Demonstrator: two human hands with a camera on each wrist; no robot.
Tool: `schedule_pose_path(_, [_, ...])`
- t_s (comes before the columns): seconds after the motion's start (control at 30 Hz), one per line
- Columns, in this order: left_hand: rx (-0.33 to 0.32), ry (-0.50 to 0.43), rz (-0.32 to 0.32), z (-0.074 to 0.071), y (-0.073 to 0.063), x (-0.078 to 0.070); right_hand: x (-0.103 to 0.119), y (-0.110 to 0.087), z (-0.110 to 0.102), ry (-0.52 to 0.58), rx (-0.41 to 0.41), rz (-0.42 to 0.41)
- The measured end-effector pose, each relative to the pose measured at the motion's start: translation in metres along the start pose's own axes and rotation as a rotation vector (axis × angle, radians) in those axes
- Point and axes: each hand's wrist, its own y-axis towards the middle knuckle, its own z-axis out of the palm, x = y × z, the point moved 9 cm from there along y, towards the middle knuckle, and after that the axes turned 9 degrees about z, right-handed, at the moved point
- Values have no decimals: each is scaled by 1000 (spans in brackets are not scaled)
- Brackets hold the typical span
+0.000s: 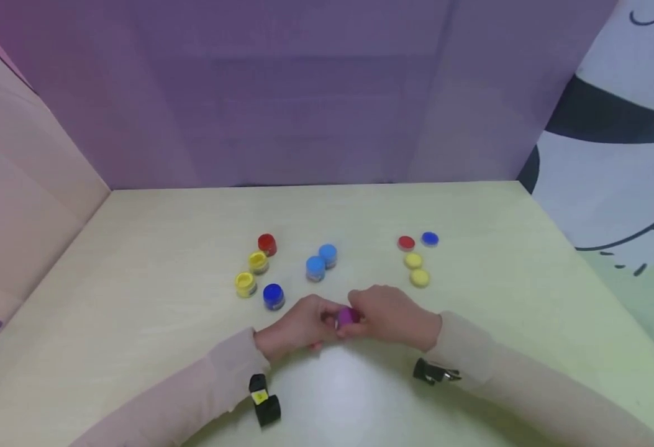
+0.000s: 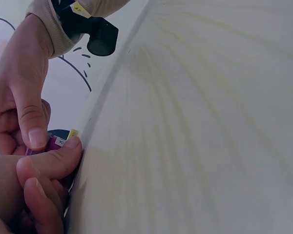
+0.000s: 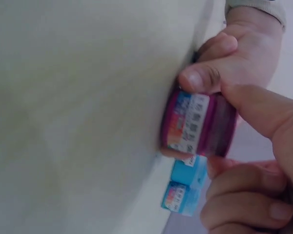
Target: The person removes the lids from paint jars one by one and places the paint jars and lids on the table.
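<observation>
A small purple paint jar (image 3: 185,122) with a printed label is held between both hands, low over the front middle of the table. My left hand (image 1: 310,321) grips the labelled body, its thumb lying along the jar in the right wrist view. From the other side my right hand (image 1: 390,315) pinches the purple lid (image 3: 221,124) between thumb and fingers. In the left wrist view the jar is mostly hidden behind the fingers. A dark blue jar (image 1: 273,297) stands nearest the left hand, and two light blue jars (image 1: 315,268) stand just beyond both hands.
Two yellow jars (image 1: 245,284) and a red jar (image 1: 267,244) stand at the back left on the pale table (image 1: 153,248). Right of centre lie two yellow lids (image 1: 419,277), a red lid (image 1: 406,243) and a blue lid (image 1: 430,238). A purple panel (image 1: 315,99) rises behind.
</observation>
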Motion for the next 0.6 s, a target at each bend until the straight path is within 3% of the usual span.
schedule_pose_path(0.2, [13,-3,42,3,1,-3,5,-1,-3,-53,47,-63])
schedule_pose_path(0.33, [17,-11,36,4,1,-3,10,-3,-5,-100,60,-125])
schedule_pose_path(0.6, [22,34,28,3,1,-3,13,-8,-9,-151,19,-186])
